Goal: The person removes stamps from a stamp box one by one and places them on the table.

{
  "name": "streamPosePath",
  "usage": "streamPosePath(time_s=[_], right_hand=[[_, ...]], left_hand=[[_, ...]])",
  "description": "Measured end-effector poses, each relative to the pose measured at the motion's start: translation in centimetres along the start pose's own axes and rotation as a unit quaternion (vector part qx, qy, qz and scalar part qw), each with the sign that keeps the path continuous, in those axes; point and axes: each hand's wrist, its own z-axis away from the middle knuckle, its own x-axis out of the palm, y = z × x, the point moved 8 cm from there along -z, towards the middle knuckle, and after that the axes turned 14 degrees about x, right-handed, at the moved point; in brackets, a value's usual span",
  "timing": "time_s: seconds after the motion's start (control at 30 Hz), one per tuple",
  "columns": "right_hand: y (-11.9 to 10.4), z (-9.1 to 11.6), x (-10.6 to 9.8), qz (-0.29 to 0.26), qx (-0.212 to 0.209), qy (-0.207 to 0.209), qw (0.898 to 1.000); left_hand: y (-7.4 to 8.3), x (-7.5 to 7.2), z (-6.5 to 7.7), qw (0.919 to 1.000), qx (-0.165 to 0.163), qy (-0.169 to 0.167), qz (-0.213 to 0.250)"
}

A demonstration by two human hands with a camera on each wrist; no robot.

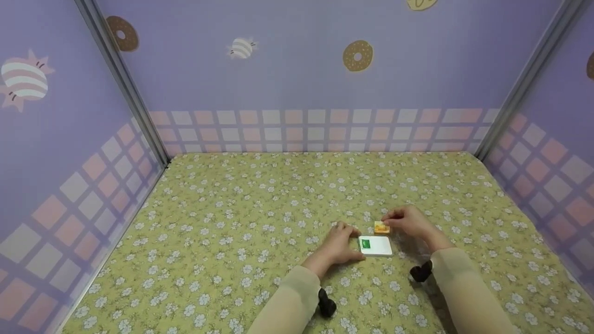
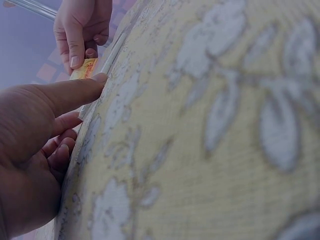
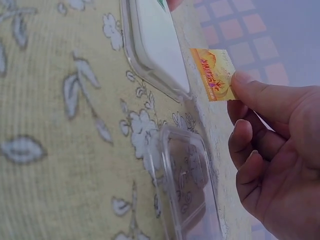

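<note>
My right hand [image 1: 412, 222] pinches a small yellow and orange printed stamp [image 3: 212, 74] between thumb and forefinger, its other fingers curled below. In the head view the stamp is just beyond the far edge of a flat white card [image 1: 381, 245] seated in a clear plastic case. A small green stamp [image 1: 366, 244] lies on the card's left part. My left hand [image 1: 339, 243] grips the case's left end, thumb at the near corner and fingers at the far corner. In the left wrist view, that thumb hides part of the case.
A clear plastic lid or tray [image 3: 187, 185] lies on the cloth near the case, below my right hand. Yellow-green flowered cloth [image 1: 232, 208] covers the table. Purple walls [image 1: 297, 79] with metal corner posts [image 1: 125, 83] close in the back and sides.
</note>
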Motion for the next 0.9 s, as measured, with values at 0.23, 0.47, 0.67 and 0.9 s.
streamPosePath(time_s=[0.23, 0.47, 0.67, 0.9], right_hand=[[0.00, -0.51, 0.21, 0.021, 0.006, -0.001, 1.000], [-0.11, -0.67, 0.38, 0.024, -0.005, 0.005, 1.000], [-0.33, -0.66, 0.41, 0.037, -0.016, 0.009, 0.999], [-0.24, -0.74, 0.34, 0.037, -0.017, 0.010, 0.999]], left_hand=[[0.14, -0.10, 0.11, 1.0000, 0.007, -0.002, 0.001], [0.00, -0.05, 0.05, 1.0000, 0.000, 0.002, 0.000], [-0.05, -0.03, 0.06, 1.0000, -0.007, -0.002, -0.003], [-0.08, 0.01, 0.08, 1.0000, -0.006, 0.000, 0.000]])
